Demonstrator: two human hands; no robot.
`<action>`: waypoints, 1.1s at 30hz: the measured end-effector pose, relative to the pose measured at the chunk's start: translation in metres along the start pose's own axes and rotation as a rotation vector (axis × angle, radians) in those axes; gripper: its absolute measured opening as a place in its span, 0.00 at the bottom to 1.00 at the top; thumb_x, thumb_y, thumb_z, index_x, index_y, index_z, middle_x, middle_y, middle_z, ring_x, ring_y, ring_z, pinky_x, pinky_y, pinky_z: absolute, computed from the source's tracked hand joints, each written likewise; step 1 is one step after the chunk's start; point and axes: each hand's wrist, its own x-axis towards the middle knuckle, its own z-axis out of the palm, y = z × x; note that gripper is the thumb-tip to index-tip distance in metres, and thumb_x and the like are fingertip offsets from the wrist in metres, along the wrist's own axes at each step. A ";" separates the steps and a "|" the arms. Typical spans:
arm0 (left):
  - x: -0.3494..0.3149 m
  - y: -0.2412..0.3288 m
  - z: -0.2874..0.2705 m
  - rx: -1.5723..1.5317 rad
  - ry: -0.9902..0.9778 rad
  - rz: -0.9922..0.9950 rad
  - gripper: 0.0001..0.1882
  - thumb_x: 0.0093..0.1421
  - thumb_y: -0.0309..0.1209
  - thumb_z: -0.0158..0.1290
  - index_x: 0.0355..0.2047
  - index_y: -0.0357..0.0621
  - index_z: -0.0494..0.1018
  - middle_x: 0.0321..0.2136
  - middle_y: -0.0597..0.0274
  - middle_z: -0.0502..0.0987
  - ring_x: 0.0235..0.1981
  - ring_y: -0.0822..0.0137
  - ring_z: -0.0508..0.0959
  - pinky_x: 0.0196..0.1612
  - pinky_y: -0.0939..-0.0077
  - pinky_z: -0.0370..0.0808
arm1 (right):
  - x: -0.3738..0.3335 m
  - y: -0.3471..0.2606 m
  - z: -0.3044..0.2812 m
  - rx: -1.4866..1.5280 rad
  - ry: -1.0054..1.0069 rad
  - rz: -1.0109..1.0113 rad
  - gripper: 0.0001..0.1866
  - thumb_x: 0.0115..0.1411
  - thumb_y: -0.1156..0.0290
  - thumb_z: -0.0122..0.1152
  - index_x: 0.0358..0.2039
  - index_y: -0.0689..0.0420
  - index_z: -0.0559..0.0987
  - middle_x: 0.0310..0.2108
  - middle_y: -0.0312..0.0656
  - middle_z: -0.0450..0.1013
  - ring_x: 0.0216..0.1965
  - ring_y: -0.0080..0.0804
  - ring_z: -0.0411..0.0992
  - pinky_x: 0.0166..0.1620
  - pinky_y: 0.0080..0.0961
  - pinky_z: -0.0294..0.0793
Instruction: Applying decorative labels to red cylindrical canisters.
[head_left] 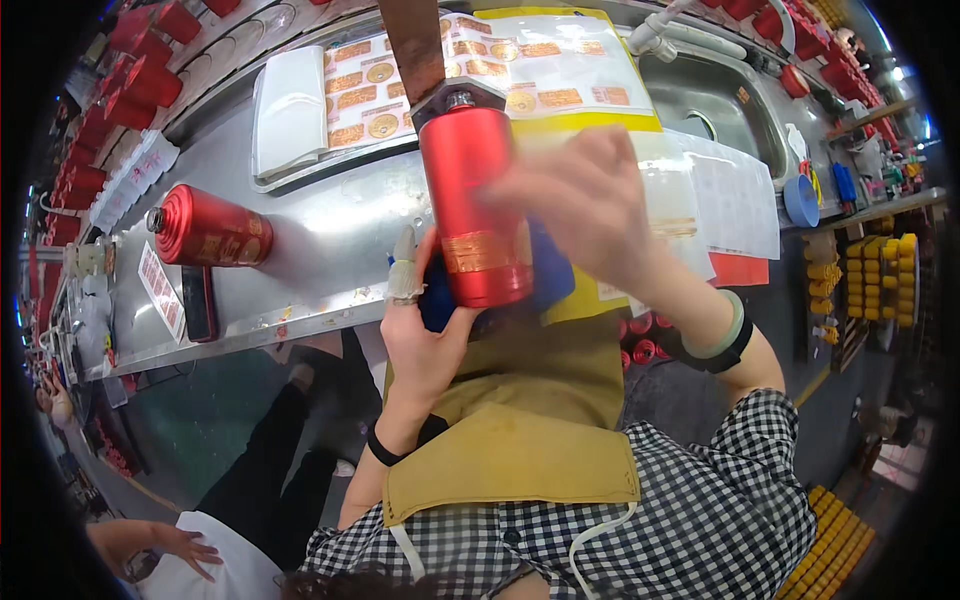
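A red metallic bottle (468,165) with a gold decal band near its base lies in front of me. Its narrow neck points away, into a dark metal bracket. My left hand (425,350) grips the base end between thumb and fingers, and pale wrapping covers one finger. Over the bottle's right side, my right hand (580,210) is smeared by motion, so its fingers cannot be made out clearly. Something blue (550,270) shows beneath the bottle. Sheets of gold decals (590,65) lie behind it on the bench.
Another red bottle (212,228) lies to the left, near a dark phone (199,304) and a small decal strip (160,292). A metal sink (710,95) is at the back right, with a blue cup (801,201) beside it. Another person's hand (190,548) shows at lower left.
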 end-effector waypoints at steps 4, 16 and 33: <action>0.008 0.007 0.005 0.312 0.093 0.250 0.41 0.50 0.26 0.67 0.63 0.33 0.63 0.55 0.46 0.73 0.56 0.53 0.73 0.61 0.63 0.66 | -0.027 -0.045 -0.014 0.383 -0.167 -0.182 0.09 0.52 0.66 0.61 0.35 0.46 0.82 0.32 0.27 0.74 0.30 0.24 0.67 0.43 0.30 0.70; 0.006 -0.014 -0.007 0.324 -0.088 0.242 0.41 0.47 0.24 0.63 0.63 0.33 0.62 0.59 0.47 0.70 0.58 0.50 0.69 0.64 0.55 0.55 | -0.028 -0.050 -0.009 0.439 -0.170 -0.120 0.10 0.50 0.70 0.64 0.34 0.44 0.81 0.35 0.25 0.75 0.33 0.25 0.72 0.42 0.32 0.73; 0.017 -0.003 0.003 0.176 -0.019 0.234 0.47 0.43 0.24 0.69 0.64 0.32 0.60 0.58 0.46 0.69 0.57 0.46 0.69 0.59 0.58 0.67 | -0.035 -0.012 0.001 0.188 -0.030 0.019 0.13 0.46 0.76 0.66 0.33 0.47 0.83 0.33 0.29 0.78 0.30 0.27 0.71 0.37 0.28 0.66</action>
